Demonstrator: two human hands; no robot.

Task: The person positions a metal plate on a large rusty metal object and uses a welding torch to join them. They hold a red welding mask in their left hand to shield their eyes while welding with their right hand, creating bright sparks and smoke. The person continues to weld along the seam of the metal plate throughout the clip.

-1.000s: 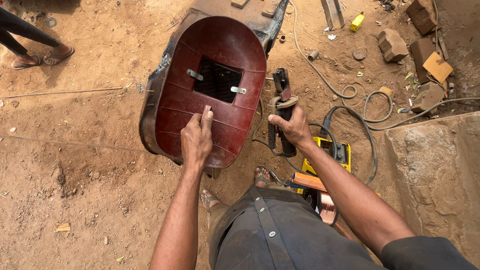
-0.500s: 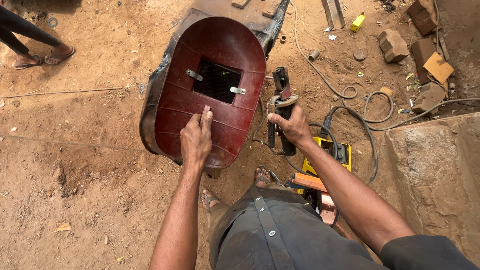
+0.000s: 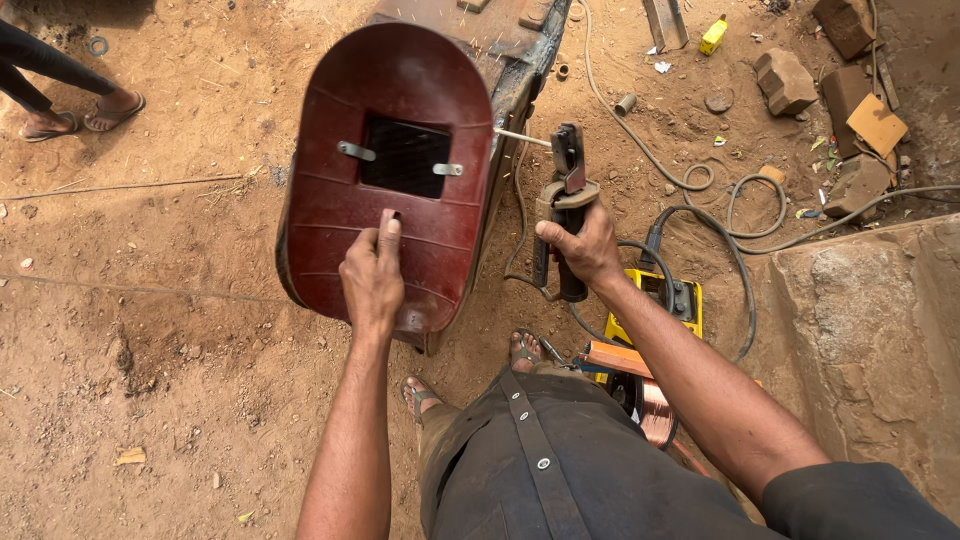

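My left hand (image 3: 372, 275) grips the handle at the back of a dark red handheld welding shield (image 3: 395, 175), fingers curled closed around it, thumb lying along the shield's inner face. The shield stands upright in front of me, its dark rectangular filter window (image 3: 405, 158) held in place by two small metal clips. My right hand (image 3: 585, 245) is closed around the grip of an electrode holder (image 3: 563, 205), which points upward and away from me. A thin welding rod (image 3: 520, 137) projects from the holder's clamp toward the left, and its far end passes behind the shield's edge; a few small sparks show there. Beyond the shield lies a rusty steel workpiece (image 3: 510, 40), partly hidden by it. A black cable (image 3: 700, 215) loops across the dirt ground (image 3: 150, 350) to the right of the holder. A yellow welding machine (image 3: 655, 305) sits just beside my right forearm, with copper coils (image 3: 655, 405) visible below it. My sandalled feet (image 3: 470, 370) rest on the soil beneath the shield. At the upper left, another person's sandalled feet (image 3: 85, 112) stand well apart from me. Stone blocks (image 3: 800, 75) lie at the upper right.
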